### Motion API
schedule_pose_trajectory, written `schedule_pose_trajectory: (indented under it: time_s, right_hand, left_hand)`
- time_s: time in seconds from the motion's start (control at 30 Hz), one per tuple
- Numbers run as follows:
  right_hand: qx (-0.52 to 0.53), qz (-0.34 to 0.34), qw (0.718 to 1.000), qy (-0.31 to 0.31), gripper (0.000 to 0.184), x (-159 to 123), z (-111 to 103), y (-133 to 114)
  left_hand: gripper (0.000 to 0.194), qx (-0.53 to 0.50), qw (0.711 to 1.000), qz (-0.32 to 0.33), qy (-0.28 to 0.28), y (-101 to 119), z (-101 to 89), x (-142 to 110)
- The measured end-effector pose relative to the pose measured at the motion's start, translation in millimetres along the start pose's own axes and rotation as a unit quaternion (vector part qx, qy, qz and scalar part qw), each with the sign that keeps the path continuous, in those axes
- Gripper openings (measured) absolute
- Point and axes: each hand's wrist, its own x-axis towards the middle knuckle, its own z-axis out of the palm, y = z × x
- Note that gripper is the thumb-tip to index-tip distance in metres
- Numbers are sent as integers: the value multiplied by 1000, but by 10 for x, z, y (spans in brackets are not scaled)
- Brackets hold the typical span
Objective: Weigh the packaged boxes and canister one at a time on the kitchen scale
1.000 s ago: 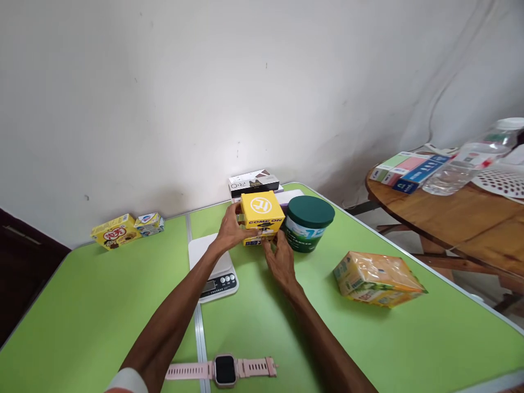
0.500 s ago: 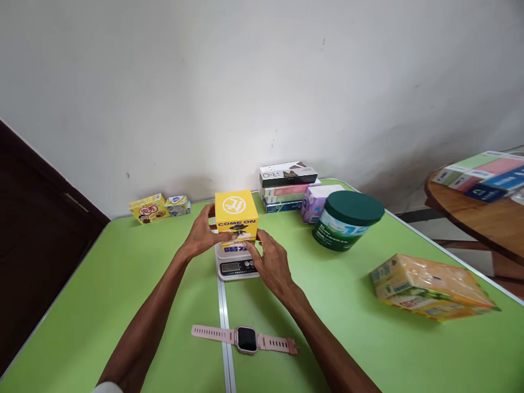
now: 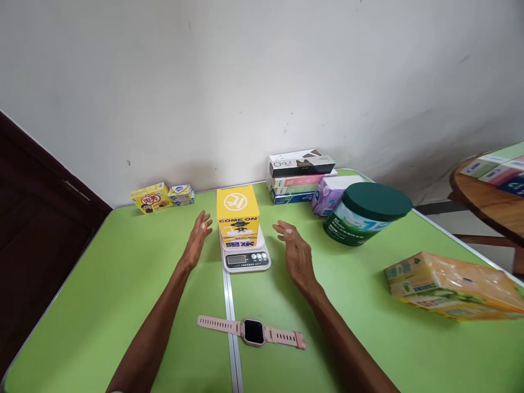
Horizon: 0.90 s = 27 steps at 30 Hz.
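A yellow box (image 3: pixel 238 214) printed "COME ON" stands upright on a small white digital scale (image 3: pixel 244 256) at the middle of the green table (image 3: pixel 123 284). My left hand (image 3: pixel 197 238) hovers just left of the box, fingers stretched out, holding nothing. My right hand (image 3: pixel 295 252) is to the right of the scale, open and apart from the box. A pink smartwatch (image 3: pixel 252 331) lies flat on the table nearer to me, between my forearms.
A green-lidded tub (image 3: pixel 365 213) and a purple pack (image 3: pixel 331 194) stand at the right. Stacked boxes (image 3: pixel 298 176) sit by the wall, small yellow and white cartons (image 3: pixel 161 196) at back left. A wrapped orange pack (image 3: pixel 452 285) lies far right. A wooden table (image 3: pixel 491 204) stands beyond.
Both hands carried the yellow box leftward from beside the green tub, set it on the scale, then let go and drew apart to either side. The view shifted left.
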Motion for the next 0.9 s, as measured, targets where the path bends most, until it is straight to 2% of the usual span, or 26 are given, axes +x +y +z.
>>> schedule_pose_trajectory:
  time_s: [0.1,0.23,0.37,0.53,0.67,0.77,0.9]
  right_hand:
    - [22,49,998,35,84,14,-30,209]
    - [43,58,996,60,81,43,-21,331]
    - [39,57,995,69,77,44,-24,297]
    - [12,58,997,52,78,41,-37,265]
    - [22,45,997,53,76,7,-35,247]
    - [35,11,998,42,68,-80,-7,133]
    - [64,-32,997,-17,61,-202,149,-142]
  left_hand:
    - [99,-35,996,-11,77,-292,67,-147]
    - [91,-7,993,24,114,-435,167,-259]
    - [89,-1,992,26,120,-426,172,-253]
    - [89,0,993,27,114,-421,163,-245]
    - [86,30,989,39,137,-392,193,-340]
    - [89,80,984,52,154,-302,289,-434]
    - [111,126,974,94,163,-77,585,-429]
